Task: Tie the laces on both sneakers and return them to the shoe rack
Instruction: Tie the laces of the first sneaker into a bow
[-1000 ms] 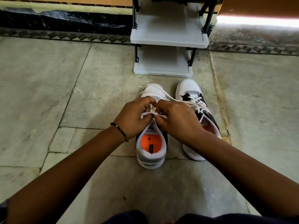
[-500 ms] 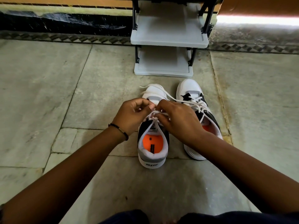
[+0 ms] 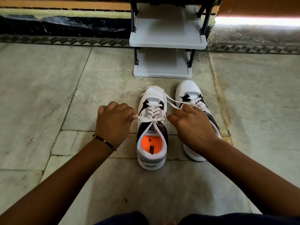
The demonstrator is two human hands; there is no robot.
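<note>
2 hands [image 3: 113, 122] [image 3: 191, 125] pinch laces [image 3: 152, 118]; 2 sneakers [image 3: 152, 127] [image 3: 190, 93], 1 rack [image 3: 167, 36].

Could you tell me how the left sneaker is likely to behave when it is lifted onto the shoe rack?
The left sneaker looks padded and probably light, so one hand could likely lift it. Its flat sole suggests it will sit steadily on the shoe rack rather than tip. The loose lace ends look floppy and may dangle or snag.
</note>
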